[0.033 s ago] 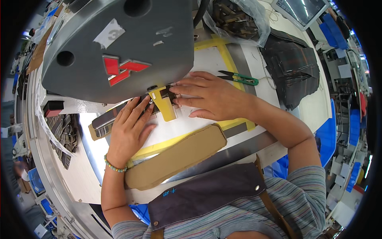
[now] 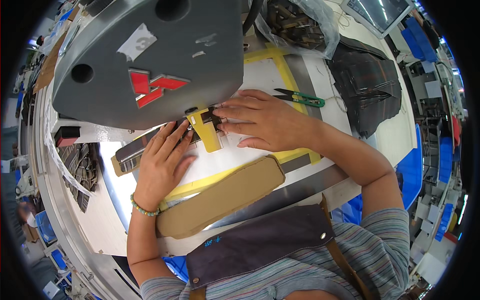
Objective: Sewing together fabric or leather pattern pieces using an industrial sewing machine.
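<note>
Under the large dark grey machine head [image 2: 165, 55], which looks like a sewing machine, a dark strip [image 2: 135, 150] lies on the white work surface. A yellow plate [image 2: 207, 132] stands at the needle area, which is mostly hidden. Flat on the strip, left of this plate, my left hand [image 2: 167, 155] presses with outstretched fingers. My right hand [image 2: 265, 120] lies to the plate's right, fingers spread, its tips on the dark piece there. A long tan template-like piece [image 2: 225, 197] with rounded ends rests nearer me, partly behind my left wrist.
Thread snips [image 2: 300, 97] with green handles lie beyond my right hand. Dark plaid fabric [image 2: 367, 85] is piled at the right. A clear bag [image 2: 300, 25] of dark pieces sits at the back, near a screen [image 2: 377, 12]. More plaid pieces [image 2: 82, 170] lie at left.
</note>
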